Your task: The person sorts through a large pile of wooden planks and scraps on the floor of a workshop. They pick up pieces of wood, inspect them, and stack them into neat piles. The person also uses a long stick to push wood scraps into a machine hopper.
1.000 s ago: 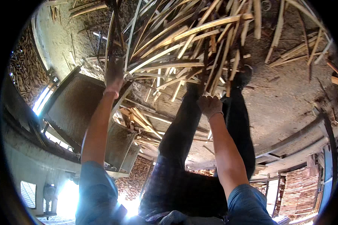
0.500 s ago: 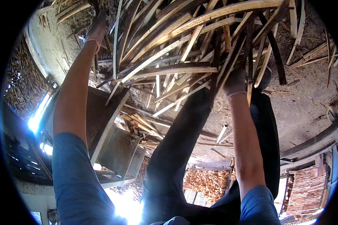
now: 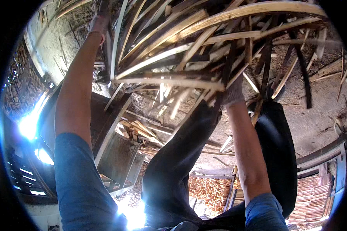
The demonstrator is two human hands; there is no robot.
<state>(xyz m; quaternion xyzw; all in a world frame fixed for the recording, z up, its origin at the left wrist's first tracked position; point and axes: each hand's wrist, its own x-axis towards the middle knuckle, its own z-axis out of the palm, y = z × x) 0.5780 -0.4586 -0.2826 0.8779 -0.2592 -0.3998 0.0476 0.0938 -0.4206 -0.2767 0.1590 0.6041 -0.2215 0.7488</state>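
Both gloved hands are buried in a big armful of pale wood strips (image 3: 189, 50). The left hand (image 3: 99, 23) is closed around the strips at the bundle's far left; the right hand (image 3: 233, 92) grips from beneath its middle. Below the hands lie scattered strips (image 3: 137, 129) beside a grey metal bin (image 3: 119, 158).
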